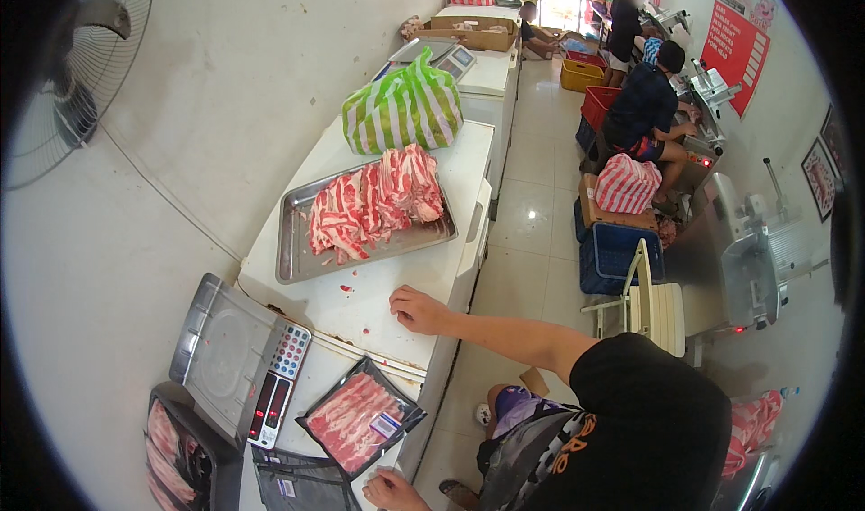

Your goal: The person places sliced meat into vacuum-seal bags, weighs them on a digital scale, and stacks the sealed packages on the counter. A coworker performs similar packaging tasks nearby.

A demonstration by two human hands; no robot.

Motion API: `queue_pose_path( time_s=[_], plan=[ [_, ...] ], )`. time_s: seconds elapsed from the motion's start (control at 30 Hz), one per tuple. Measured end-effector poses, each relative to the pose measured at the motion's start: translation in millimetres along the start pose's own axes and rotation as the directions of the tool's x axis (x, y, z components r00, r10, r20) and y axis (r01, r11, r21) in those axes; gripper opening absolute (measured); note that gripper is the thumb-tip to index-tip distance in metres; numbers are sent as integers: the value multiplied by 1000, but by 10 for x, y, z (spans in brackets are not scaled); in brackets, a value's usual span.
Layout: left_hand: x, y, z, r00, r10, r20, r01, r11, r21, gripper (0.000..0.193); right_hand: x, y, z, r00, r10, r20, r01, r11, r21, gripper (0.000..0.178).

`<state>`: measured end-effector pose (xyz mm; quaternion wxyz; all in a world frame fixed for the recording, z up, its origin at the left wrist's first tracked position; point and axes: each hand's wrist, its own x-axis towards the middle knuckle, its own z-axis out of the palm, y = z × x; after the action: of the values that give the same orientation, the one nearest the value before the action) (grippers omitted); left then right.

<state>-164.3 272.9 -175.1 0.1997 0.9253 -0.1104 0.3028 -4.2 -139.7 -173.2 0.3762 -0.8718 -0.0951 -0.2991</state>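
Note:
My right hand [418, 311] is over the white freezer lid, its fingers curled and the inside of its grip hidden. Lower down, my left hand [392, 491] rests at the lid's edge, fingers bent and a little apart, beside a clear-topped pack of sliced meat [353, 421]. This pack has a black edge and a small label. Partly under it lie flat dark bags [302, 482]. Beyond my right hand, a metal tray [293, 257] carries a pile of red-and-white meat strips [374, 200]. Small red scraps dot the lid between them.
A digital scale [236, 358] stands left of the pack, near a dark bin with meat packs [171, 466]. A green-striped bag [403, 105] sits behind the tray. Across the aisle are a folding chair [662, 317], blue crate [617, 259], slicing machines [734, 241] and seated people.

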Motion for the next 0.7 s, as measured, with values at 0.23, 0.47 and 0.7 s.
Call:
queue_pose_path(
  time_s=[0.23, 0.47, 0.7],
  plan=[
    [12, 14, -14, 999, 26, -27, -27, 1000, -12, 36, -3, -20, 3, 1000, 2, -10, -2, 1000, 1, 14],
    [5, -16, 9, 998, 46, -50, -47, 999, 0, 35, 2, -19, -6, 1000, 7, -12, -7, 1000, -2, 13],
    [27, 17, -10, 998, 41, -39, -40, 999, 22, 34, 7, -24, -8, 1000, 1, -10, -1, 1000, 1, 14]
  ],
)
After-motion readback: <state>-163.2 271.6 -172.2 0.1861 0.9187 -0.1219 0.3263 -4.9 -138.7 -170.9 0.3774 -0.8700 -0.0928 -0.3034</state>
